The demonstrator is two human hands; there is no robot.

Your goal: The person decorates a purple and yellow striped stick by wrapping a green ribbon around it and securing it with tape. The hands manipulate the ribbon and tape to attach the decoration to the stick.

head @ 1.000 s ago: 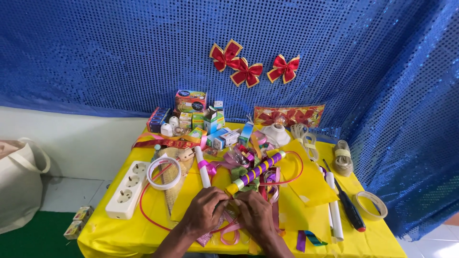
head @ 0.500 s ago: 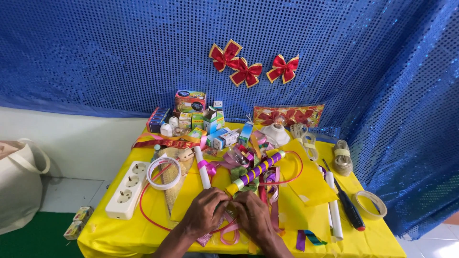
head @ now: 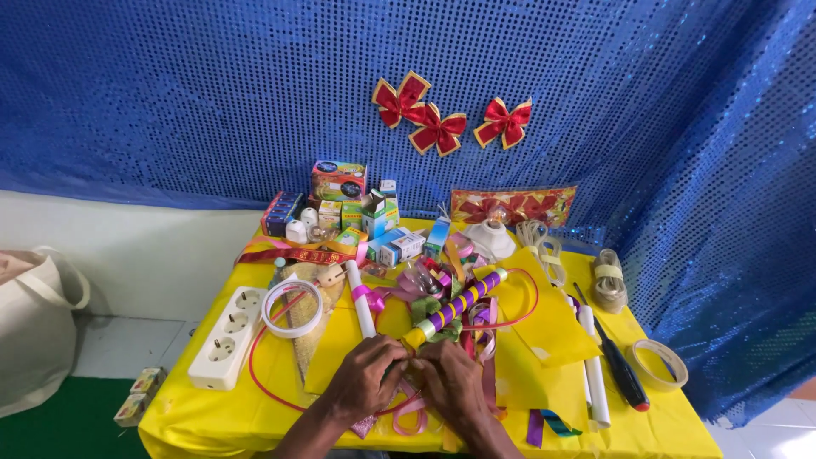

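L hand (head: 367,384) & R hand (head: 450,384) apparently pinching ribbon (head: 414,412)

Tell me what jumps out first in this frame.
Three red bows pinned on a blue sequin backdrop fill the upper half. Below, a yellow table is crowded with small boxes, ribbons and a purple-and-yellow striped stick. At its near edge the left hand and right hand meet over pink ribbon.

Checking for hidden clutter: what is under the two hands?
Pink ribbon loops show below the left hand and right hand, on the yellow tablecloth. Whatever the fingers pinch is covered.
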